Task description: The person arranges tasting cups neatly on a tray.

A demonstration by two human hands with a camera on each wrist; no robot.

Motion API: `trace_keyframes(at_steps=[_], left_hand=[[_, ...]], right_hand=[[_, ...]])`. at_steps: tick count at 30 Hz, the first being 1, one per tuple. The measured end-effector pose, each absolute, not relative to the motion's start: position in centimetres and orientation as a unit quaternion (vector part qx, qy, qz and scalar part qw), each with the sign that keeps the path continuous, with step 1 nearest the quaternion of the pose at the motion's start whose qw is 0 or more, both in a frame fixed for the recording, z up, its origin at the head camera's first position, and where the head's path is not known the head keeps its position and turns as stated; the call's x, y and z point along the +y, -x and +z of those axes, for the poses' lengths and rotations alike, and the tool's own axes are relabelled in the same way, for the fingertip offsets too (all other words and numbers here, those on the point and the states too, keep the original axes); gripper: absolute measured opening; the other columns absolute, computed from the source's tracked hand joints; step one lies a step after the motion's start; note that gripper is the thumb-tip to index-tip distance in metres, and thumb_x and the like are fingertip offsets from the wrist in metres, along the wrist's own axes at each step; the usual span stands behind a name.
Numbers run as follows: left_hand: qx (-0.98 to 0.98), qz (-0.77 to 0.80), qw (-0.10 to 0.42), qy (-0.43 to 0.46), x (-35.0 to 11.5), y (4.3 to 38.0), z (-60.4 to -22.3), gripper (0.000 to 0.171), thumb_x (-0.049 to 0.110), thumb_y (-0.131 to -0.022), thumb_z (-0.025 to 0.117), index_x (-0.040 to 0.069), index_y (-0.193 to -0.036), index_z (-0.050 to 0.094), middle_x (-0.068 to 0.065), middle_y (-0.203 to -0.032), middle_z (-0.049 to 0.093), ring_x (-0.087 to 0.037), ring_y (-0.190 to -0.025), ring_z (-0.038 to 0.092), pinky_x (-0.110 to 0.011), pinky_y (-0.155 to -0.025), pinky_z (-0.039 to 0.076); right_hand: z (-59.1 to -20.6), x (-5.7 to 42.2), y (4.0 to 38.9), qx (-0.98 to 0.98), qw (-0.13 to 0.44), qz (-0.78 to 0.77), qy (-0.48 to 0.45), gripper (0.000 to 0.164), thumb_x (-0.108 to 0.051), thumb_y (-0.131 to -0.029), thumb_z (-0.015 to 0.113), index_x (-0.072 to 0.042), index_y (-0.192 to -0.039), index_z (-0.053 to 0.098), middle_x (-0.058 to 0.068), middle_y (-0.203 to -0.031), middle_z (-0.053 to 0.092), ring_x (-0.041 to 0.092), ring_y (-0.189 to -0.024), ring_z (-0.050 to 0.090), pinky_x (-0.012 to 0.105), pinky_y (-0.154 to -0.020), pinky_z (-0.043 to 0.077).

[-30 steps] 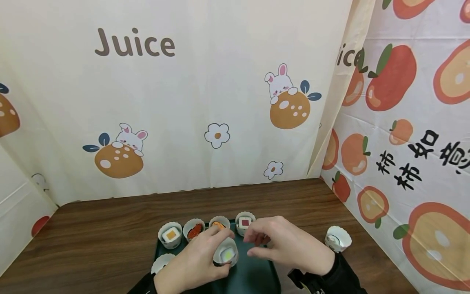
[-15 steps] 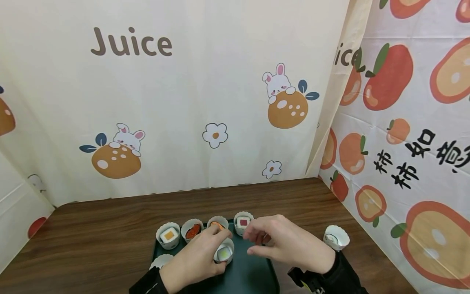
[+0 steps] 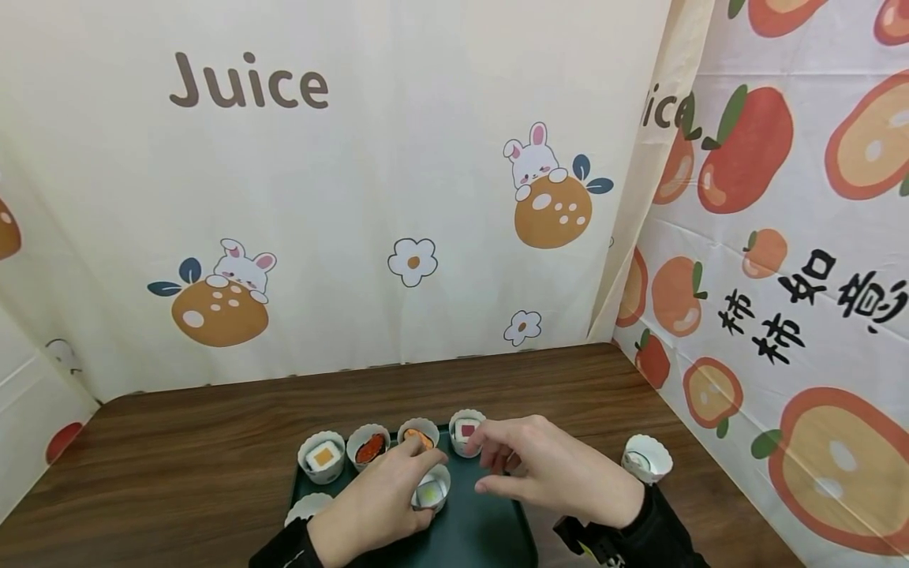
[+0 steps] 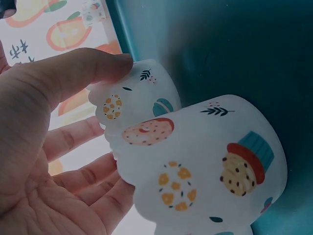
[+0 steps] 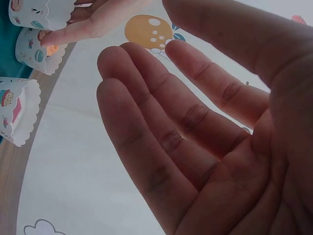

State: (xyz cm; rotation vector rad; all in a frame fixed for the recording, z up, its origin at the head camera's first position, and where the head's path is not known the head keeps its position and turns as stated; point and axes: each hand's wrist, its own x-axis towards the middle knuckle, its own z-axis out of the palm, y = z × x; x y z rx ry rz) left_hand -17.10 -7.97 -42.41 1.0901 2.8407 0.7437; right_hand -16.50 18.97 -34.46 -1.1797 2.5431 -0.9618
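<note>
My left hand (image 3: 387, 493) holds a white scalloped paper baking cup (image 3: 440, 479) at its rim, over the middle of the dark green tray (image 3: 486, 525). Inside the cup lies a pale piece with a yellow-green centre. In the left wrist view the thumb (image 4: 110, 66) presses on the rim of the printed cup (image 4: 139, 93), and a nearer cup (image 4: 210, 161) partly covers it. My right hand (image 3: 543, 469) hovers over the tray's right side, fingers loosely bent and holding nothing. Close to its fingertips stands a cup (image 3: 466, 448) with a white, dark-red-centred piece.
Along the tray's back edge stand cups with an orange-centred white piece (image 3: 323, 456), a red topping (image 3: 370, 448) and an orange topping (image 3: 419, 431). Another cup (image 3: 308, 506) sits at the front left, partly behind my left hand. A separate cup (image 3: 647, 457) is on the wooden table (image 3: 177, 489), right.
The cup in my left hand looks slightly lower and smaller, nearer the tray. My right hand stays almost in place, while the whole head view has shifted a little.
</note>
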Motion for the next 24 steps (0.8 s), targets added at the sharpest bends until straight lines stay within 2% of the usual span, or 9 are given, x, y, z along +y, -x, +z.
trace_keyframes(at_steps=[5, 10, 18, 24], left_hand=[[0.91, 0.231, 0.017, -0.344, -8.05, 17.14, -42.45, 0.052, 0.017, -0.086, 0.09, 0.007, -0.132, 0.07, 0.0, -0.109, 0.056, -0.003, -0.081, 0.054, -0.023, -0.072, 0.054], [0.913, 0.222, 0.013, -0.342, -8.05, 17.05, -42.47, 0.053, 0.019, -0.085, 0.09, 0.007, -0.132, 0.07, -0.001, -0.111, 0.058, -0.003, -0.081, 0.055, -0.023, -0.073, 0.054], [0.917, 0.209, 0.014, -0.339, -8.01, 17.02, -42.52, 0.056, 0.019, -0.083, 0.092, 0.008, -0.134, 0.07, -0.003, -0.114, 0.061, -0.004, -0.082, 0.058, -0.024, -0.073, 0.056], [0.917, 0.209, 0.011, -0.339, -7.95, 17.06, -42.57, 0.056, 0.018, -0.082, 0.092, 0.007, -0.134, 0.071, -0.004, -0.115, 0.062, -0.006, -0.085, 0.061, -0.025, -0.074, 0.057]], right_hand=[[-34.49, 18.88, 16.54, 0.856, 0.087, -0.32, 0.398, 0.031, -0.025, -0.101, 0.077, -0.014, -0.129, 0.07, -0.004, -0.103, 0.077, -0.006, -0.09, 0.066, 0.02, -0.08, 0.059], [-34.43, 18.82, 16.54, 0.859, 0.092, -0.317, 0.39, 0.031, -0.026, -0.101, 0.077, -0.013, -0.128, 0.07, -0.008, -0.102, 0.075, -0.006, -0.09, 0.066, 0.02, -0.08, 0.059], [-34.63, 18.78, 16.63, 0.863, 0.101, -0.316, 0.381, 0.03, -0.028, -0.101, 0.077, -0.018, -0.128, 0.07, -0.011, -0.102, 0.074, -0.006, -0.09, 0.065, 0.019, -0.08, 0.059], [-34.77, 18.74, 16.74, 0.862, 0.096, -0.316, 0.384, 0.029, -0.027, -0.1, 0.078, -0.017, -0.126, 0.07, -0.012, -0.102, 0.074, -0.007, -0.089, 0.065, 0.019, -0.077, 0.059]])
